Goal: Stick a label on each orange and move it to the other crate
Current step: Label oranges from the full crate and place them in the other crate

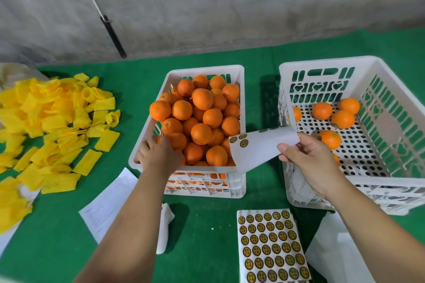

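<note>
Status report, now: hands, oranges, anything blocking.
Left hand on an orange in the full crate. Right hand pinches a nearly spent label sheet. Few oranges in the right crate. Nothing blocking.

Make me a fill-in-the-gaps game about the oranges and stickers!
1. The left hand reaches into the ____ crate of oranges.
2. The right hand holds a nearly used-up ____ sheet.
3. The table cover is ____.
4. The foam nets piled on the left are ____.

Missing words: full; sticker; green; yellow
</note>
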A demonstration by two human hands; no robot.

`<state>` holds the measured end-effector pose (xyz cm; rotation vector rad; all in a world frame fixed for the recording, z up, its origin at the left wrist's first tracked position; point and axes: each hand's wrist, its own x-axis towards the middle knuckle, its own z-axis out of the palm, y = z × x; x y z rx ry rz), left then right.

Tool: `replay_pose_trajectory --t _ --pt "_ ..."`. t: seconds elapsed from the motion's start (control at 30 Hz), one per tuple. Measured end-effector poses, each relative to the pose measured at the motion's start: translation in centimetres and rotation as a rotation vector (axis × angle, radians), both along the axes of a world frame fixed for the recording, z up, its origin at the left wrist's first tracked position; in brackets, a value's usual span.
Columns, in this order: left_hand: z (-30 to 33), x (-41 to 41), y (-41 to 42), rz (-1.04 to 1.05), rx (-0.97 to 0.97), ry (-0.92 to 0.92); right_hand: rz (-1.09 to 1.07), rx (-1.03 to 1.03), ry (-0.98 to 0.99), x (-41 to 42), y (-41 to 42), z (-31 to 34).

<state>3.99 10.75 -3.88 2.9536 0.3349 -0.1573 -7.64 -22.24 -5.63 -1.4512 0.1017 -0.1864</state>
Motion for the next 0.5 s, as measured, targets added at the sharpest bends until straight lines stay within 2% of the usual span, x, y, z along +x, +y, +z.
replay_pose_trajectory --t 0.03,0.1,0.2,0.33,0.5 --pt "-0.3 0.6 -0.1 -0.02 0.106 0.106 -0.006 0.012 0.005 0.0 0.0 0.0" --pt "-0.6 1.5 -0.8 -0.112 0.21 0.154 -0.018 0.035 0.008 0.0 0.0 0.1" --pt "0.0 2.4 -0.6 -0.12 0.202 0.164 -0.035 0.062 0.008 0.0 0.0 -0.1" --pt "-0.3 1.2 0.7 -0.004 0.212 0.179 -0.027 0.06 -0.001 0.1 -0.1 -0.2" --pt "-0.2 1.0 2.0 -0.11 0.216 0.094 -0.032 0.066 -0.002 0.2 -0.2 -0.2"
